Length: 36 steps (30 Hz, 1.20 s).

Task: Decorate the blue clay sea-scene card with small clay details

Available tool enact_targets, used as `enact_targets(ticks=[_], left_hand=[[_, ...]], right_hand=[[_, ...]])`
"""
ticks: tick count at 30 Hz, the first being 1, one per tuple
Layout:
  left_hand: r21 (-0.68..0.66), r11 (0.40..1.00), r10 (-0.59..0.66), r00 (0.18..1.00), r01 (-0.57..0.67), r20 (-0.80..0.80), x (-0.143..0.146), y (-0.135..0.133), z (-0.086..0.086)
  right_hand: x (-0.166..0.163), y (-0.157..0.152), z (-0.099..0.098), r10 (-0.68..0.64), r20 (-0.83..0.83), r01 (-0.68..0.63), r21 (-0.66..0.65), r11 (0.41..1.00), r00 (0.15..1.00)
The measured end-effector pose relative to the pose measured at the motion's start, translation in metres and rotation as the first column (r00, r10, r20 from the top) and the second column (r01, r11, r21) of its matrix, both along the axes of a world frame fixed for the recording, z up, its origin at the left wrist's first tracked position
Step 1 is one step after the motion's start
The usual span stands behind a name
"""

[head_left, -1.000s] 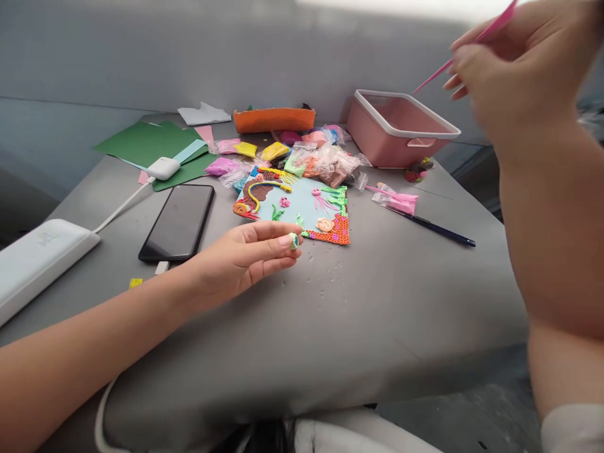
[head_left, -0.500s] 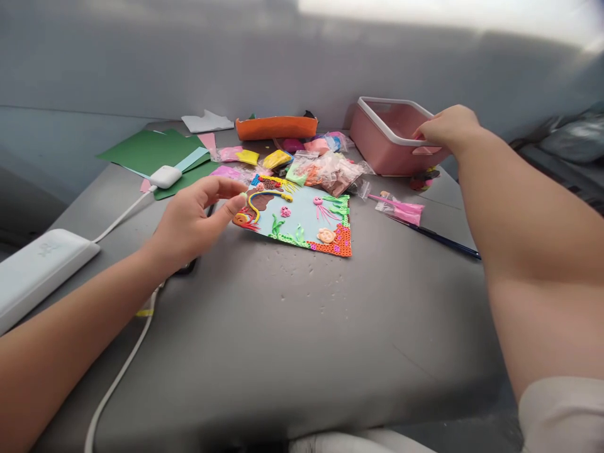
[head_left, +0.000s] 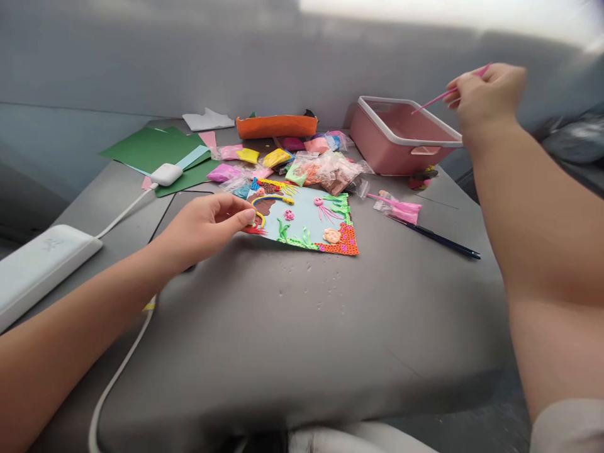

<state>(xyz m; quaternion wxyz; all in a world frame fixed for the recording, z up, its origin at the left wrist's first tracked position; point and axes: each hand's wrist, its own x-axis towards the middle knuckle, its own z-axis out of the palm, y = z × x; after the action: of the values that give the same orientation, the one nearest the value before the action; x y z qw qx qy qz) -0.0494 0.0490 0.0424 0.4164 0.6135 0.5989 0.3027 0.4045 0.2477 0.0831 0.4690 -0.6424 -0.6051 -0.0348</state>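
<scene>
My left hand (head_left: 207,226) is closed on the left edge of a light blue card with a clay sea picture (head_left: 306,217), its thumb over the front. The picture carries a pink jellyfish, a tan turtle, green weeds and an orange dotted corner. Up at the right, my right hand (head_left: 491,94) grips a thin pink clay modelling tool (head_left: 436,99), its narrow tip pointing left over a pink basket (head_left: 382,148) with a white rim. The bottom inside the basket is mostly hidden by its front wall.
Several bags of coloured clay (head_left: 330,168) lie behind the picture. Right of it are a pink clay packet (head_left: 406,211) and a dark slim tool (head_left: 438,241). Green sheets (head_left: 146,148), a white power bank (head_left: 47,267) and its cable (head_left: 127,362) occupy the left. An orange piece (head_left: 277,128) stands behind.
My right hand has risen out of the basket with the pink modelling tool in it. My left hand has closed on the picture, which has shifted slightly right.
</scene>
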Motion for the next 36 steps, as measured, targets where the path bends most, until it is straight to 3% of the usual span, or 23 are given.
enact_targets(ticks=[2, 3, 5, 8, 9, 11, 13, 15, 16, 19, 22, 31, 36], left_hand=[[-0.106, 0.994, -0.036, 0.999, 0.039, 0.034, 0.004, -0.008, 0.004], [-0.156, 0.986, -0.055, 0.997, 0.063, 0.053, 0.005, -0.013, 0.006], [-0.235, 0.964, -0.105, 0.991, 0.123, 0.088, 0.008, -0.023, 0.009], [-0.281, 0.938, -0.177, 0.978, 0.201, 0.107, 0.01, -0.037, 0.013], [-0.282, 0.935, -0.187, 0.975, 0.214, 0.122, 0.011, -0.04, 0.014], [-0.285, 0.932, -0.165, 0.962, 0.224, 0.217, 0.016, -0.046, 0.014], [-0.312, 0.924, -0.084, 0.913, 0.221, 0.399, 0.023, -0.049, 0.012], [-0.341, 0.917, 0.041, 0.799, 0.209, 0.6, 0.033, -0.051, 0.007], [-0.366, 0.908, 0.103, 0.739, 0.203, 0.665, 0.037, -0.051, 0.004], [-0.414, 0.877, 0.185, 0.621, 0.245, 0.761, 0.046, -0.053, -0.006], [-0.427, 0.852, 0.196, 0.572, 0.302, 0.797, 0.045, -0.056, -0.013], [-0.423, 0.834, 0.166, 0.569, 0.354, 0.805, 0.04, -0.06, -0.018], [-0.428, 0.841, 0.163, 0.599, 0.332, 0.784, 0.04, -0.062, -0.017]], right_hand=[[-0.019, -0.013, 0.008, -0.082, -0.234, 0.096, 0.049, 0.994, 0.969], [-0.03, -0.022, 0.012, -0.047, -0.385, 0.064, 0.032, 0.997, 0.922], [-0.056, -0.048, 0.015, 0.077, -0.57, -0.09, 0.005, 0.996, 0.818], [-0.1, -0.096, 0.013, 0.15, -0.688, -0.238, -0.034, 0.971, 0.71], [-0.114, -0.113, 0.011, 0.168, -0.787, -0.294, -0.017, 0.956, 0.593], [-0.14, -0.146, 0.006, 0.272, -0.888, -0.582, 0.005, 0.813, 0.371], [-0.16, -0.176, 0.0, 0.313, -0.905, -0.649, 0.056, 0.759, 0.289], [-0.175, -0.2, -0.007, 0.286, -0.936, -0.728, 0.049, 0.684, 0.206], [-0.18, -0.209, -0.011, 0.299, -0.936, -0.731, 0.07, 0.679, 0.188], [-0.188, -0.227, -0.023, 0.331, -0.924, -0.771, 0.067, 0.633, 0.191], [-0.19, -0.236, -0.036, 0.336, -0.913, -0.782, 0.029, 0.622, 0.233], [-0.188, -0.246, -0.046, 0.362, -0.85, -0.778, -0.086, 0.622, 0.384], [-0.185, -0.246, -0.048, 0.393, -0.834, -0.783, -0.074, 0.617, 0.388]])
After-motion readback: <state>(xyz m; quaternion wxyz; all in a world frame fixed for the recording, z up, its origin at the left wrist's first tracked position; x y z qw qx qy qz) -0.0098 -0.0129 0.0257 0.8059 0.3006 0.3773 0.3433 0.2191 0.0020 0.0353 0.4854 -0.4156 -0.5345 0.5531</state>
